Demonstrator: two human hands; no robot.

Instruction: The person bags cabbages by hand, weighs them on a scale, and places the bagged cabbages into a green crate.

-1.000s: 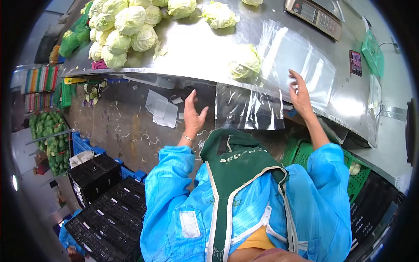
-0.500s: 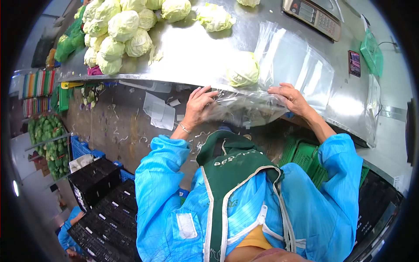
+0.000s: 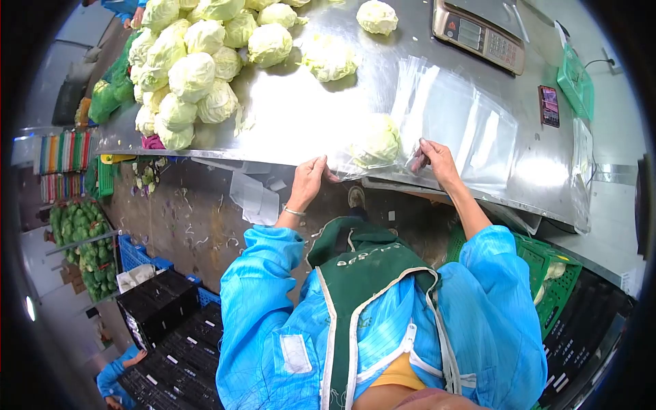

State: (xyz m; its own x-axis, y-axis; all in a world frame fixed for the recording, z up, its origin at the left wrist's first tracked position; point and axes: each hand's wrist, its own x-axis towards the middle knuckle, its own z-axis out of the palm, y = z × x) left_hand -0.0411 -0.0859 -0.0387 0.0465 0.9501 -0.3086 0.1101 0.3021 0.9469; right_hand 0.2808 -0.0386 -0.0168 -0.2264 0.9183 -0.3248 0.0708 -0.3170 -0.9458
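Near the front edge of the metal table, a pale green cabbage (image 3: 376, 142) shows through the film of a clear plastic bag (image 3: 350, 171). My left hand (image 3: 309, 181) pinches the bag's edge between thumb and fingers, to the left of the cabbage. On the other side, my right hand (image 3: 435, 160) is closed with thumb and fingertips together on the film. Flat clear bags (image 3: 471, 130) lie spread on the table just beyond my right hand.
Cabbages (image 3: 191, 75) are heaped at the table's left, with loose ones behind. A weighing scale (image 3: 478, 37), a phone (image 3: 549, 106) and a green basket (image 3: 575, 82) are at the right. Green crates (image 3: 557, 280) and black crates (image 3: 184, 355) flank me. Another person's blue sleeve (image 3: 116, 376) shows lower left.
The bag, spread wide below the table edge before, now lies around the cabbage. My right hand has come slightly inward, and the view has shifted so the table appears lower.
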